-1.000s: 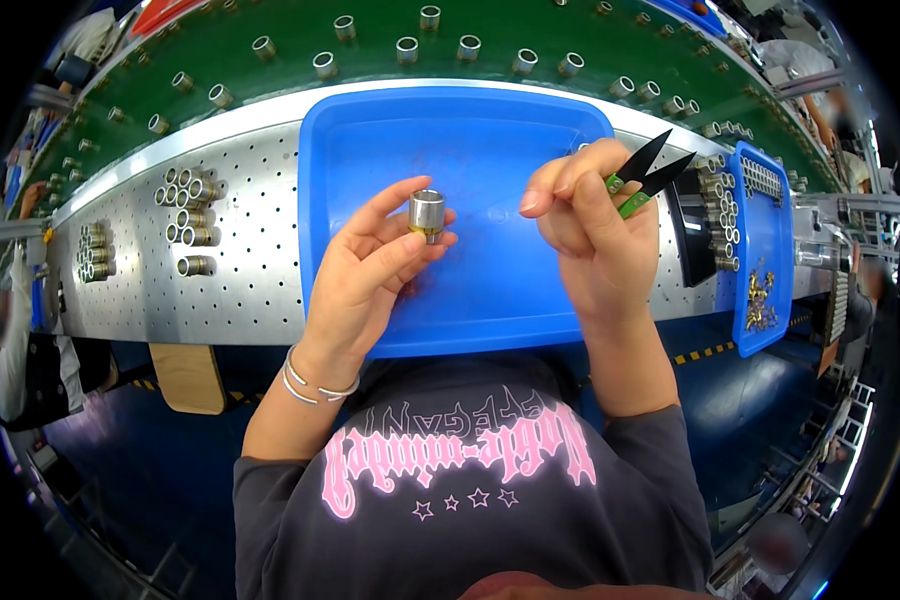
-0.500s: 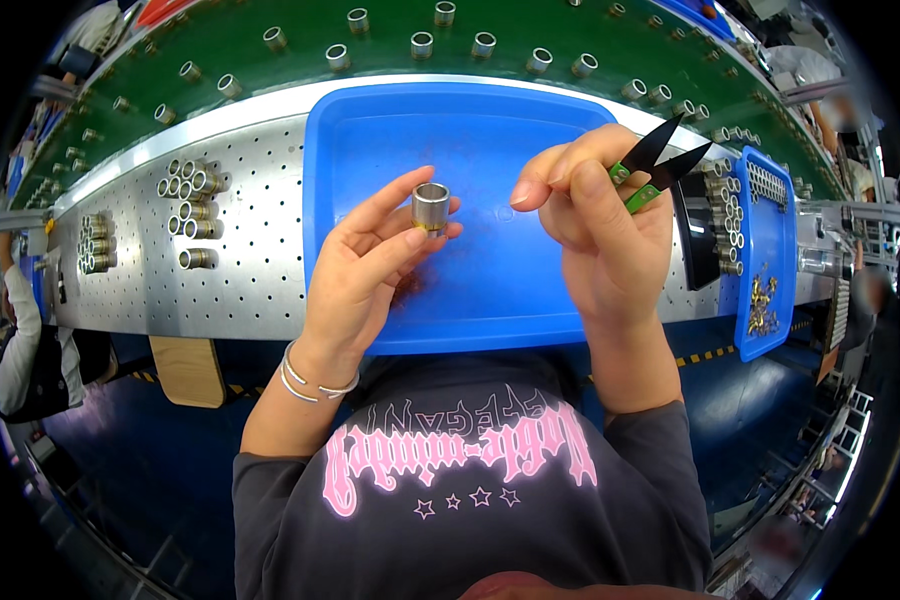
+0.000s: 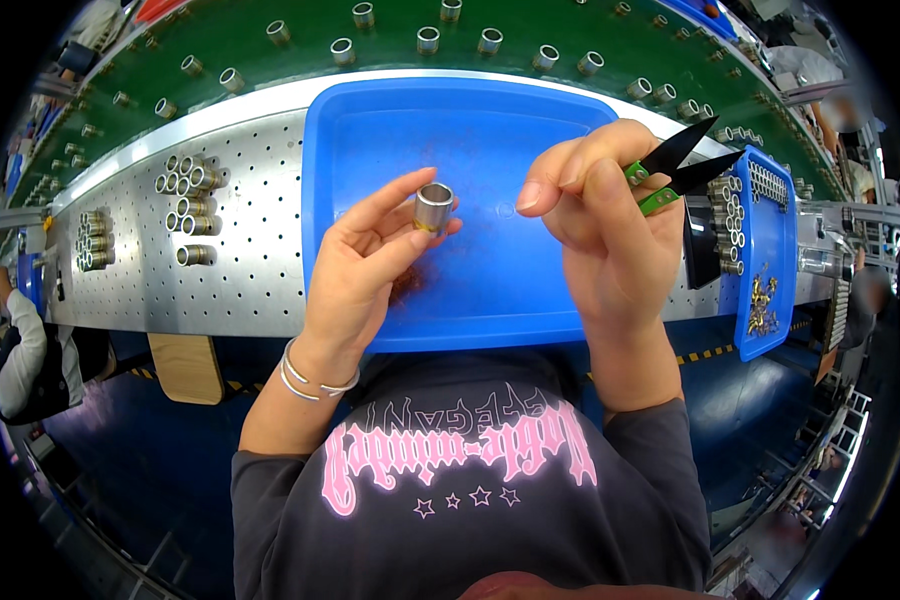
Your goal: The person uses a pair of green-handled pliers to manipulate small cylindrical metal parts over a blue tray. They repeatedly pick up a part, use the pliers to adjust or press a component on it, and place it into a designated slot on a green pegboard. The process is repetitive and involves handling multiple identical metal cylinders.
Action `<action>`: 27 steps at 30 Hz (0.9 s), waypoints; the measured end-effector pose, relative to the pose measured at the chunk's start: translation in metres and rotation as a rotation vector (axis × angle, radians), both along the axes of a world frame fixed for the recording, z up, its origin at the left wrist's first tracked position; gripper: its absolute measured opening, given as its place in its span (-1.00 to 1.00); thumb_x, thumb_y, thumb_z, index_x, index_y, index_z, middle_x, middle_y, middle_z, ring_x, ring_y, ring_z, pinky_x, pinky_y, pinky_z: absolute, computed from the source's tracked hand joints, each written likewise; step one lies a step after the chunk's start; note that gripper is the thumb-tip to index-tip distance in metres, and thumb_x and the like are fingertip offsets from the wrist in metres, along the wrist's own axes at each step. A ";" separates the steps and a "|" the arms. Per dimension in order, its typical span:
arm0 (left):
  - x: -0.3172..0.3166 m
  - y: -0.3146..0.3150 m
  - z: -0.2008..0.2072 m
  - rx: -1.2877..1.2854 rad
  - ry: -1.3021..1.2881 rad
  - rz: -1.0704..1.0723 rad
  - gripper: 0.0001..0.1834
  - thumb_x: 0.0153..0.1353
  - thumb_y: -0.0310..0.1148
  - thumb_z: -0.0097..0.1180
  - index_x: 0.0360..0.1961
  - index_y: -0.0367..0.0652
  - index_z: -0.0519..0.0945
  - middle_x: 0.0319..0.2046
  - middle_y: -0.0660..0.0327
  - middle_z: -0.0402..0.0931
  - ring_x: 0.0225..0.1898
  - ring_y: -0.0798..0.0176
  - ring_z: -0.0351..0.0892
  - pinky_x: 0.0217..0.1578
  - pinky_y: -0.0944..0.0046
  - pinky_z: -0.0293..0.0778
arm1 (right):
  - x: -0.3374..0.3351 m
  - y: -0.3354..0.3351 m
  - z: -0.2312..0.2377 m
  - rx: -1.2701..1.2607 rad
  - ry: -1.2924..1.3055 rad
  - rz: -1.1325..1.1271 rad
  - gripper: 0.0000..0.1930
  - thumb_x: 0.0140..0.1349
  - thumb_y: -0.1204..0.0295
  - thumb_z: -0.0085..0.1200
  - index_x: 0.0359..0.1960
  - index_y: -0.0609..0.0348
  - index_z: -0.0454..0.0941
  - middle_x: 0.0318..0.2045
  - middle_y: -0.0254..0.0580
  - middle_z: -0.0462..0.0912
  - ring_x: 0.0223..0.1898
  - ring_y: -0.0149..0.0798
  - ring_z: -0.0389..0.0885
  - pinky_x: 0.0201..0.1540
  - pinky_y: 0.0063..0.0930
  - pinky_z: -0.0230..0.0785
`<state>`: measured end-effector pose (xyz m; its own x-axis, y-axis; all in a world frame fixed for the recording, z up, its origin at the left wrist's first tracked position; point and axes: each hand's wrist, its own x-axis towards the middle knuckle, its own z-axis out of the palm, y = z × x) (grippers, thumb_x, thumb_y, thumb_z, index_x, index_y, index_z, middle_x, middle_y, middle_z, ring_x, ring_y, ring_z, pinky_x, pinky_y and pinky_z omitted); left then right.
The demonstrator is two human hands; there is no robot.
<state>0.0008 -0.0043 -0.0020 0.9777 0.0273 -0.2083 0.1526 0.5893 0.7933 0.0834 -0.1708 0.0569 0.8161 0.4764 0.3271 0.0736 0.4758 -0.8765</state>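
Over the blue tray, my left hand (image 3: 365, 255) is closed on a short, hollow metal sleeve (image 3: 433, 208), with its open end tilted up and a yellowish band at its lower edge. My right hand (image 3: 610, 210) holds green-handled thread snips (image 3: 660, 185). Their two dark blades stand apart and point up and to the right, away from the sleeve. The thumb and index finger are bent close together; whether anything tiny is between them I cannot tell. The snips' handles are mostly hidden in the palm.
The blue tray (image 3: 460, 338) holds reddish-brown debris (image 3: 408, 285). Similar sleeves (image 3: 192, 225) lie in groups on the perforated metal table (image 3: 255, 270) to the left. More ride the green belt (image 3: 390, 58) beyond. Right stand a black box (image 3: 703, 250) and a smaller blue tray (image 3: 760, 255) with brass-coloured bits.
My right hand has shifted slightly right with the snips. The sleeve in my left hand is tilted a little more. Sleeves on the belt have moved slightly right.
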 end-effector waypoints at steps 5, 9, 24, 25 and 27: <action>-0.002 -0.002 -0.007 0.102 -0.031 -0.004 -0.51 0.06 -0.67 0.02 0.09 -0.29 0.39 -0.14 0.08 0.51 -0.07 0.22 0.52 -0.01 0.34 0.38 | 0.001 0.005 0.003 -0.035 -0.078 0.015 -0.86 0.28 0.43 -0.15 -0.35 0.26 0.39 -0.43 0.06 0.57 -0.77 -0.68 -0.07 -0.67 -0.76 -0.09; -0.001 -0.002 -0.002 0.131 -0.012 -0.041 -0.53 0.10 -0.61 0.02 0.10 -0.28 0.38 -0.12 0.08 0.50 -0.07 0.22 0.52 -0.03 0.35 0.39 | 0.004 0.011 0.007 -0.181 -0.088 -0.111 -0.76 0.31 0.36 -0.17 -0.21 0.31 0.40 -0.40 0.02 0.56 -0.73 -0.68 0.00 -0.65 -0.77 -0.09; 0.003 0.000 0.002 0.008 0.016 0.108 -0.50 0.15 -0.50 0.08 0.14 -0.24 0.31 -0.08 0.07 0.46 -0.06 0.28 0.46 0.00 0.32 0.38 | -0.009 0.002 -0.041 -0.880 -0.685 -0.310 -0.85 0.03 0.32 0.18 -0.37 0.04 0.59 -0.62 -0.32 0.55 -0.63 -0.30 0.50 -0.61 -0.47 0.25; 0.002 -0.001 0.002 0.018 0.008 0.111 -0.50 0.15 -0.50 0.09 0.14 -0.25 0.32 -0.09 0.08 0.47 -0.06 0.29 0.45 0.00 0.31 0.38 | -0.010 0.002 -0.040 -0.891 -0.688 -0.309 -0.86 0.03 0.32 0.18 -0.38 0.04 0.59 -0.62 -0.32 0.55 -0.64 -0.30 0.50 -0.62 -0.47 0.25; 0.002 -0.002 0.002 0.030 -0.001 0.114 -0.50 0.13 -0.51 0.11 0.13 -0.25 0.33 -0.11 0.09 0.47 -0.06 0.29 0.45 0.01 0.30 0.38 | -0.010 0.002 -0.041 -0.875 -0.686 -0.323 -0.88 0.03 0.32 0.18 -0.40 0.03 0.60 -0.64 -0.33 0.55 -0.65 -0.31 0.50 -0.62 -0.47 0.24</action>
<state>0.0025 -0.0059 0.0000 0.9682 0.1442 -0.2043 0.0850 0.5786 0.8112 0.0732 -0.1684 0.0159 0.7196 0.5606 0.4097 0.6689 -0.4016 -0.6255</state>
